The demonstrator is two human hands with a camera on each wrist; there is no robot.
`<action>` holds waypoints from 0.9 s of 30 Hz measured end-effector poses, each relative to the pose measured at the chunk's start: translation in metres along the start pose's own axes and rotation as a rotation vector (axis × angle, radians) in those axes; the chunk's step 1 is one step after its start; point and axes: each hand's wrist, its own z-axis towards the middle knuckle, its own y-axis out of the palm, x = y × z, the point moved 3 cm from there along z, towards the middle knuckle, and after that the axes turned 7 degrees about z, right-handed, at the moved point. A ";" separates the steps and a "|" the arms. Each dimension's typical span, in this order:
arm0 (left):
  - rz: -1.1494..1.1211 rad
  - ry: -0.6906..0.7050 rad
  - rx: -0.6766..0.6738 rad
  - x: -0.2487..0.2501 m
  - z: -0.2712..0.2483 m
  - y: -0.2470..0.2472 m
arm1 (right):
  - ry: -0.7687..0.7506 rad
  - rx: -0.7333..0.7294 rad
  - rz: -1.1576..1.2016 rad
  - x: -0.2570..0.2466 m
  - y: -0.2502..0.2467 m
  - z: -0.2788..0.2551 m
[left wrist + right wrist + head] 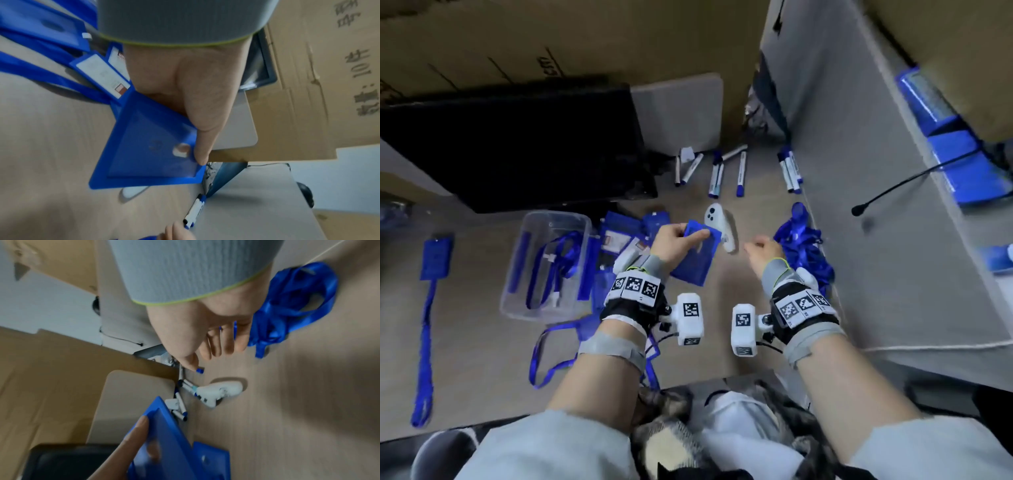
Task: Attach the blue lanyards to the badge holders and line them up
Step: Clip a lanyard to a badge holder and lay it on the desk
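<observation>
My left hand pinches a blue badge holder by its top edge, thumb on the front face, and holds it tilted above the table. In the left wrist view the thumb lies along the holder, and a fingertip shows through its slot. My right hand hovers just right of the holder with its fingers loosely curled and nothing in them. Beside it lies a tangled pile of blue lanyards, seen in the right wrist view too as lanyards next to the hand.
At the far left lies a badge holder with its lanyard attached. A clear bin holds lanyards, and more holders are piled beside it. A white controller, several markers, a black case and a grey partition surround the spot.
</observation>
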 end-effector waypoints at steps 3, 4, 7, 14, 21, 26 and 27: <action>0.044 -0.074 -0.025 0.008 0.011 0.040 | 0.062 0.024 -0.120 0.026 -0.034 0.028; 0.043 -0.096 -0.025 0.010 0.014 0.049 | 0.054 0.038 -0.168 0.032 -0.043 0.036; 0.022 -0.152 -0.036 0.010 0.025 0.070 | 0.057 0.063 -0.317 0.040 -0.064 0.060; 0.057 -0.246 0.018 0.003 0.036 0.071 | 0.175 0.007 -0.402 0.045 -0.070 0.100; 0.055 -0.289 0.081 -0.005 0.045 0.056 | 0.130 -0.075 -0.329 0.041 -0.056 0.116; 0.046 -0.287 0.064 -0.002 0.051 0.048 | -0.048 -0.045 0.016 0.015 -0.044 0.098; 0.042 -0.280 0.064 -0.003 0.053 0.046 | -0.060 -0.040 0.063 0.008 -0.042 0.094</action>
